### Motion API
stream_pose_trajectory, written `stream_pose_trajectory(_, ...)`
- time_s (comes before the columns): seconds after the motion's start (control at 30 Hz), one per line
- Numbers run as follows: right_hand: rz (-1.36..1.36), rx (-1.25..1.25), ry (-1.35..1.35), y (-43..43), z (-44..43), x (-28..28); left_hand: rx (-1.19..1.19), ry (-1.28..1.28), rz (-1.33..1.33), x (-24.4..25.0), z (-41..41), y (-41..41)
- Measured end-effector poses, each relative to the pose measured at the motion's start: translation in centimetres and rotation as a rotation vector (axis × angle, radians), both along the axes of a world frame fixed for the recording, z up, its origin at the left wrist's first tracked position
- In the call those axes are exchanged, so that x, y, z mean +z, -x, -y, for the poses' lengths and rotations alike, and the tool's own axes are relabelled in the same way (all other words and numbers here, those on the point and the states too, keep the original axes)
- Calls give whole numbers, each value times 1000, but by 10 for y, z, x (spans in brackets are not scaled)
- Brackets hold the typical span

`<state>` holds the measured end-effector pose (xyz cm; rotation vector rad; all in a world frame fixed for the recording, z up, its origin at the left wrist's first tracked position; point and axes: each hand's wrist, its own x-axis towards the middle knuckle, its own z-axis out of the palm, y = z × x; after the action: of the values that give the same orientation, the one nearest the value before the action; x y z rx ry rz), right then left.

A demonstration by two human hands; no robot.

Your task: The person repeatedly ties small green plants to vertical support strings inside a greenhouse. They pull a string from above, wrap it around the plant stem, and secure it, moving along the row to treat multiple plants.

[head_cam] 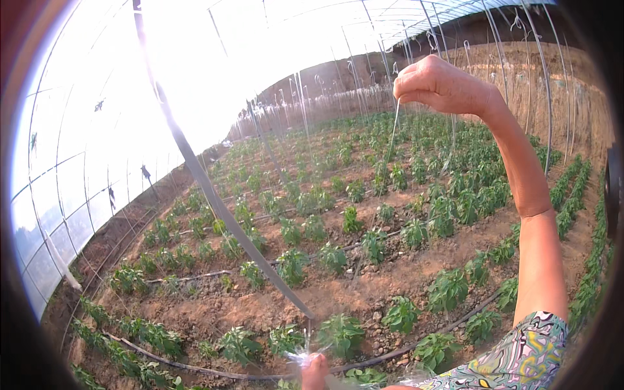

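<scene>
My right hand [441,90] is raised at the upper right, the arm bent at the wrist. Its fingertips pinch a thin pale strand of twine [393,131], which hangs down towards the plants; its lower end is hard to make out. At the bottom edge, my left hand [315,371] is partly cut off and closed around a tuft of clear plastic twine [303,358]. Just beyond it stand leafy green plants [342,335]. A grey pole [209,190] slants down to the soil a little beyond my left hand.
Rows of young plants [292,267] grow in brown soil, with black drip hoses [390,357] along them. Several strings hang from overhead wires. Plastic sheeting [53,219] on a frame forms the left side, and an earthen wall [575,107] rises at the right.
</scene>
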<state>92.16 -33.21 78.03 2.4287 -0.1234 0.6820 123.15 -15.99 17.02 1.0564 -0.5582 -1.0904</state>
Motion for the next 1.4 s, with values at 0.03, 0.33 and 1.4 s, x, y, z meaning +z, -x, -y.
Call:
stream_pose_trajectory(0.03, 12, -62, -34, 17, -24, 27, -51, 23, 7, 12, 20, 8)
stream_pose_trajectory(0.33, 332, 302, 206, 6, -112, 168, -251, 85, -1, 95, 42, 23)
stream_pose_trajectory(1.4, 599, -162, -618, -113, -37, 274, -342, 1425, 304, 767, 172, 28)
